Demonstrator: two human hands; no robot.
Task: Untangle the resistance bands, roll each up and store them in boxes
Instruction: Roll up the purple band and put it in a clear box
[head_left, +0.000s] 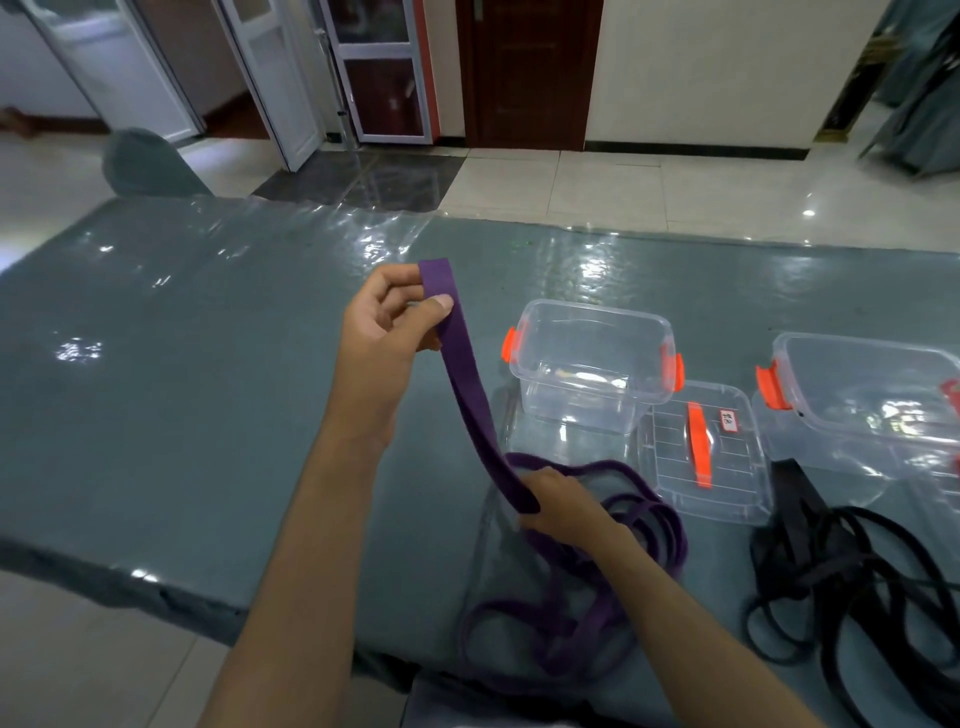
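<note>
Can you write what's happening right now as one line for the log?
left hand: pinches purple band end, raised | right hand: grips band lower | rest: loose on table | boxes: open, empty

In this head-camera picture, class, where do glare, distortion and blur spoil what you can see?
Head view: bright glare patches speckle the glossy table cover and the floor tiles; the wide lens bows the table edges and the door frames; the far room is soft, and the black bands at the right edge smear, while the left hand, the purple band and the right hand are fairly sharp.
</note>
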